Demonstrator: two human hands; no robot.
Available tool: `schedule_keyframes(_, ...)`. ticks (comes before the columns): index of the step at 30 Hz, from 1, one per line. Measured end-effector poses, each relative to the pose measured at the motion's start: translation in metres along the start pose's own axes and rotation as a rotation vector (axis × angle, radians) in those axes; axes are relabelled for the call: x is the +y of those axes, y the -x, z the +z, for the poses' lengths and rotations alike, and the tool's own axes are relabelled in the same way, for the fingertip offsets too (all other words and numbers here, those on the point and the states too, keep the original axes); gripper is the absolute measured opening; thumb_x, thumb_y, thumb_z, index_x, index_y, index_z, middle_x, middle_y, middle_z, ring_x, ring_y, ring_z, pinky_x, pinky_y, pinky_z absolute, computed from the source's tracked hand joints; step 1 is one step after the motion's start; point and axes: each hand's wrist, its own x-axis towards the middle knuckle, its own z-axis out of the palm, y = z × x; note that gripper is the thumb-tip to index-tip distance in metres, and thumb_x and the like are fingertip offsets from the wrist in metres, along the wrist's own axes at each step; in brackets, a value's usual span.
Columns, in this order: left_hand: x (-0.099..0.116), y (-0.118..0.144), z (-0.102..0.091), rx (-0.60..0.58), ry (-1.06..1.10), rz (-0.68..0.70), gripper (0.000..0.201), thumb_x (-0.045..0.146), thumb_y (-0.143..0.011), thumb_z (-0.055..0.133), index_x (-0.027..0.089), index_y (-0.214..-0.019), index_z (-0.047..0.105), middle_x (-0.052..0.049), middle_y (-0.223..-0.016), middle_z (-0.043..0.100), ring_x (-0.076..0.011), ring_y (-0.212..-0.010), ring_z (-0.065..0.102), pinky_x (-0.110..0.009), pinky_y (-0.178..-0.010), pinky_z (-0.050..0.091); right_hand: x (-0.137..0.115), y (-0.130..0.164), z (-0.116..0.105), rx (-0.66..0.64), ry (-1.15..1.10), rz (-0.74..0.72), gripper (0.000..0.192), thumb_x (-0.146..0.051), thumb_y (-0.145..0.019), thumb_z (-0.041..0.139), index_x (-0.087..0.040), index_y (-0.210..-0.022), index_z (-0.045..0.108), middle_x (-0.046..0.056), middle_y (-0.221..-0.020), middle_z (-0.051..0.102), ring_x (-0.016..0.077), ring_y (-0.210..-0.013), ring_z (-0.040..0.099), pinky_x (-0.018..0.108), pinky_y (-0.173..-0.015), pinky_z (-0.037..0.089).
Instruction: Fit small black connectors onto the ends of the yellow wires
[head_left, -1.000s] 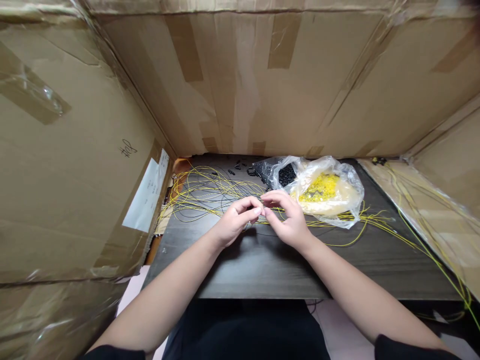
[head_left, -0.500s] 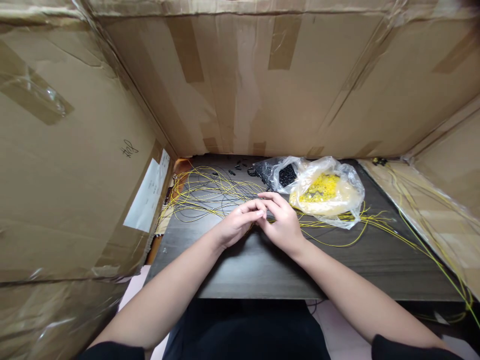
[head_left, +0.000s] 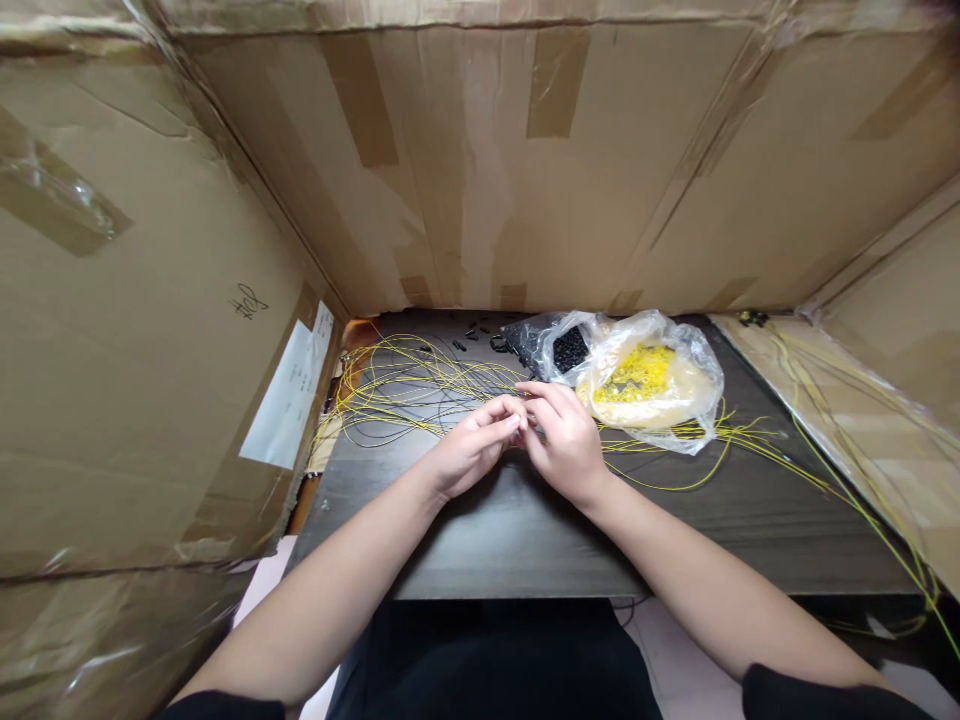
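Head view: left hand (head_left: 469, 452) and right hand (head_left: 564, 442) are meeting fingertip to fingertip, pinching a yellow wire (head_left: 420, 385) above the dark table (head_left: 525, 540); judged mid-assembly, next requiring fine alignment.

Evenly lit from above, moderately bright. Soft shadows beneath hands (head_left: 525, 445) on table (head_left: 525, 540). Edges bowed by wide-angle distortion; focus sharp centrally.

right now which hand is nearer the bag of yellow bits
Right. The right hand sits just beside the bag of yellow bits; the left hand is farther, beyond the right hand.
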Motion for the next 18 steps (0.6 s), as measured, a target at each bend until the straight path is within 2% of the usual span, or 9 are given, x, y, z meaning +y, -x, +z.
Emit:
schedule_keyframes(3,0.000,0.000,-0.001,0.019,-0.169,0.105,0.020,0.037,-0.089,0.064,0.018,-0.083,0.059,-0.009,-0.108,0.057,-0.0180,-0.097,0.056,-0.032,-0.087,0.048,0.004,-0.001,-0.001,0.108,-0.142,0.054,0.010,-0.014,-0.092,0.058,-0.020,-0.098,0.062,0.009,-0.114,0.069,0.0224,-0.109,0.063,0.042,-0.098,0.050)
schedule_keyframes(5,0.001,0.001,-0.002,0.096,-0.448,0.252,0.019,0.035,-0.090,0.062,0.018,-0.082,0.063,-0.010,-0.127,0.052,-0.0223,-0.115,0.052,-0.037,-0.098,0.045,0.006,0.000,-0.002,0.168,-0.254,0.137,0.010,-0.016,-0.092,0.059,-0.021,-0.101,0.061,0.007,-0.108,0.070,0.0204,-0.104,0.066,0.040,-0.094,0.052)
schedule_keyframes(6,0.002,0.002,-0.003,0.137,-0.608,0.334,0.017,0.033,-0.091,0.062,0.019,-0.083,0.065,-0.010,-0.128,0.052,-0.0226,-0.118,0.051,-0.038,-0.101,0.043,0.006,0.001,-0.002,0.180,-0.315,0.188,0.010,-0.017,-0.093,0.058,-0.021,-0.102,0.059,0.006,-0.103,0.070,0.0191,-0.097,0.067,0.037,-0.089,0.054)
schedule_keyframes(8,0.002,0.004,-0.003,0.179,-0.885,0.470,0.012,0.028,-0.092,0.060,0.019,-0.087,0.066,-0.009,-0.111,0.059,-0.0196,-0.106,0.055,-0.036,-0.096,0.044,0.007,0.002,-0.003,0.164,-0.426,0.278,0.009,-0.020,-0.097,0.053,-0.021,-0.104,0.057,0.003,-0.088,0.067,0.0158,-0.079,0.067,0.032,-0.076,0.055)
schedule_keyframes(11,0.000,0.008,-0.004,0.158,-1.115,0.561,0.011,0.022,-0.095,0.054,0.019,-0.092,0.064,-0.004,-0.085,0.060,-0.0143,-0.079,0.055,-0.029,-0.075,0.045,0.007,0.003,-0.008,0.058,-0.470,0.314,0.016,-0.021,-0.101,0.042,-0.020,-0.107,0.056,0.000,-0.076,0.059,0.0120,-0.063,0.061,0.028,-0.065,0.051)
schedule_keyframes(14,-0.003,0.009,-0.005,0.166,-1.222,0.584,0.011,0.020,-0.096,0.052,0.018,-0.094,0.064,-0.002,-0.078,0.061,-0.0124,-0.071,0.053,-0.026,-0.067,0.042,0.006,0.003,-0.014,-0.041,-0.339,0.194,0.022,-0.017,-0.099,0.039,-0.018,-0.104,0.061,0.003,-0.083,0.064,0.0122,-0.067,0.062,0.027,-0.067,0.049)
schedule_keyframes(18,-0.005,0.010,-0.008,0.230,-1.306,0.610,0.009,0.021,-0.096,0.054,0.018,-0.097,0.063,-0.002,-0.080,0.063,-0.0121,-0.071,0.055,-0.024,-0.065,0.043,0.005,0.004,-0.018,-0.070,-0.132,0.011,0.017,-0.019,-0.094,0.052,-0.017,-0.104,0.064,0.003,-0.085,0.070,0.0129,-0.068,0.064,0.026,-0.065,0.049)
